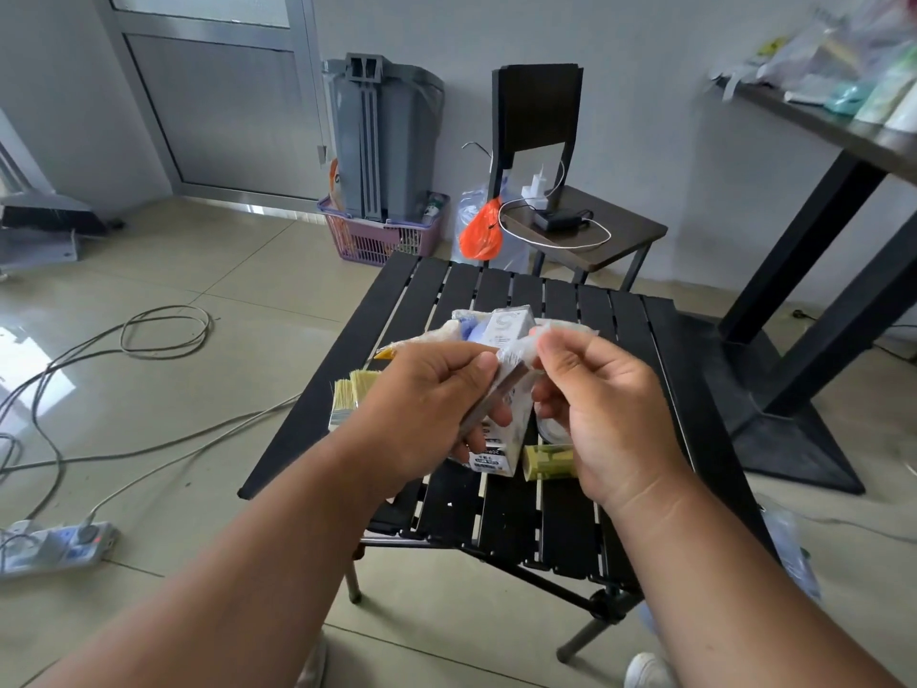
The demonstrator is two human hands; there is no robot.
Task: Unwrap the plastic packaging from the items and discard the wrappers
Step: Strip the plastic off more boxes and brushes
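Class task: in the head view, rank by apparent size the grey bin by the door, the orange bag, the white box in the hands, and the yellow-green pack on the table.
1. Grey bin
2. White box, though nearness inflates it
3. Orange bag
4. Yellow-green pack, partly hidden

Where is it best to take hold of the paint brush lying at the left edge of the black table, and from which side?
Probably at its metal band, coming from the table's open left edge. The bristles point away from the person and are soft, and the left hand hides the handle, so the band is the only firm part in view.
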